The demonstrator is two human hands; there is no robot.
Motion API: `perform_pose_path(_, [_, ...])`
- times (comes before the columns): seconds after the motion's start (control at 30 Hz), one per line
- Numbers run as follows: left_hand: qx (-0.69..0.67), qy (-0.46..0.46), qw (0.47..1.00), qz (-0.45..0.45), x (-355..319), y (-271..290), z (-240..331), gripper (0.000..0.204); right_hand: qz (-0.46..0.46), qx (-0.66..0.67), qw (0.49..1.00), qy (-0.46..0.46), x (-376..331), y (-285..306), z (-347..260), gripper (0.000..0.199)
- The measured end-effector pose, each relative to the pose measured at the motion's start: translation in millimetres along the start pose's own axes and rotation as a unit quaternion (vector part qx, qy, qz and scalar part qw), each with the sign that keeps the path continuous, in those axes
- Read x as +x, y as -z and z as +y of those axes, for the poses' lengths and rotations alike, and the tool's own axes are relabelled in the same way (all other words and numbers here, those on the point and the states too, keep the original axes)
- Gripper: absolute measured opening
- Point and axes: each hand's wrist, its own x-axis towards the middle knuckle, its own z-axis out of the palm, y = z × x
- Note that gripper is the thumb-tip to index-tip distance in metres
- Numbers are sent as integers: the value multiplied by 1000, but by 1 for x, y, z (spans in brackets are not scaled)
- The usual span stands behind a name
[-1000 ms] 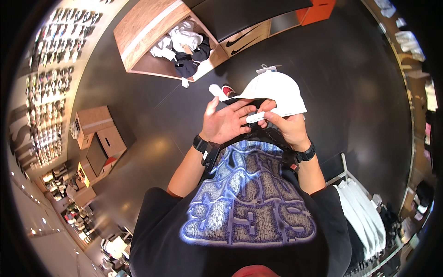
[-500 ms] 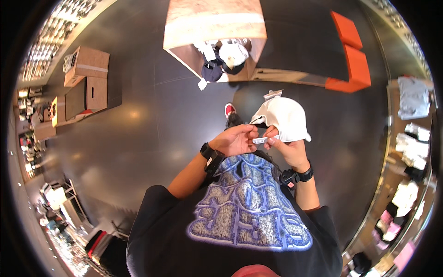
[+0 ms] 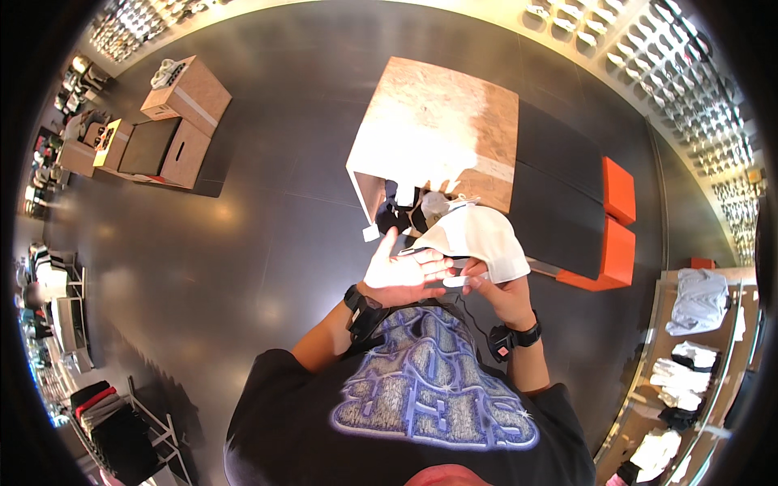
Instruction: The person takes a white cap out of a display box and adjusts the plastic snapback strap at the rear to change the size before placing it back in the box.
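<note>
My right hand point(image 3: 504, 300) holds a white cap point(image 3: 490, 239) at its lower edge, between thumb and fingers. A small white strip point(image 3: 455, 282), perhaps a strap end or a label, sticks out from the same pinch toward the left. Beside it, my left hand point(image 3: 405, 277) is spread with the palm up, its fingertips close to the cap's opening and that strip. Whether those fingertips touch the cap I cannot tell. A tag-like piece point(image 3: 463, 201) shows at the cap's far edge.
Ahead stands a wooden display box point(image 3: 429, 121) with several dark and pale caps point(image 3: 393, 220) in its open side. A black bench point(image 3: 559, 194) with orange blocks point(image 3: 617, 253) adjoins it. Folded clothes point(image 3: 685, 381) fill shelves at right; a clothes rack point(image 3: 121, 437) stands lower left.
My left hand has gone from curled fingers near the strip to a spread, upturned palm. My right hand still holds the cap. The view has shifted, showing more of the display box and far wall.
</note>
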Motion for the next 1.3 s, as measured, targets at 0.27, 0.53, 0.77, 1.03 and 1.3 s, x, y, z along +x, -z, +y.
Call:
perform_pose_path(0.27, [130,-112,983,58,-4,-7,16,22,-31,-13,999,26,36,-3,20,13])
perform_pose_path(0.53, [330,-278,887,166,7,-12,18,16,12,-13,999,33,62,-17,27,15])
perform_pose_path(0.77, [347,-378,833,206,3,-12,14,13,-15,79,996,31,72,-27,29,25])
perform_pose_path(1.03, [372,-452,785,205,-19,0,14,20,-116,186,974,53,81,-53,43,26])
perform_pose_path(1.3, [382,-502,739,235,-51,-13,10,19,-182,172,968,14,88,-84,50,23])
